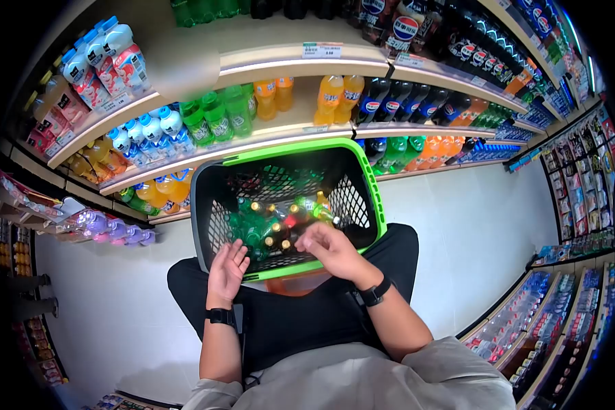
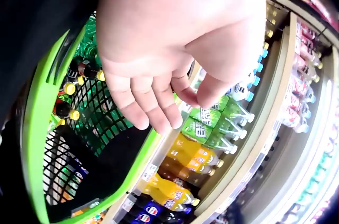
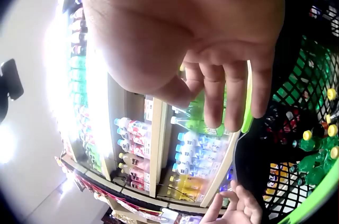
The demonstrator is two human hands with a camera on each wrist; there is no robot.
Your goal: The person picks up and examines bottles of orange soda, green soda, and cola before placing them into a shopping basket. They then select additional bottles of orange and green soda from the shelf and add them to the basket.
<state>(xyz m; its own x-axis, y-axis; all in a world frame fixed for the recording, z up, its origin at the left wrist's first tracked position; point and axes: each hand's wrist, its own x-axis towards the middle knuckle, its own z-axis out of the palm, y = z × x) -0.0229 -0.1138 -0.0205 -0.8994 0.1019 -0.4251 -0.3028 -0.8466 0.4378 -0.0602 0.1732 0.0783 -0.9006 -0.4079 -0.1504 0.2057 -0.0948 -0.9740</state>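
A black mesh shopping basket with a green rim (image 1: 290,149) stands between the shelf and the seated person's knees. Inside lie green bottles (image 1: 249,229) and dark bottles (image 1: 301,220) with yellow caps. Over the basket's near edge is the left hand (image 1: 227,272), palm turned up, fingers loosely bent and holding nothing. The right hand (image 1: 331,251) hovers above the near right part of the basket, over the bottles, slightly blurred. Its fingers (image 3: 214,94) extend loosely in the right wrist view, with no object between them. Both wrists wear black straps.
Shelves of drinks curve around the far side, with orange soda bottles (image 1: 330,99), green bottles (image 1: 238,109) and dark cola bottles (image 1: 374,99) just beyond the basket. Purple bottles (image 1: 116,229) stand at the left. Pale floor (image 1: 451,225) spreads on both sides.
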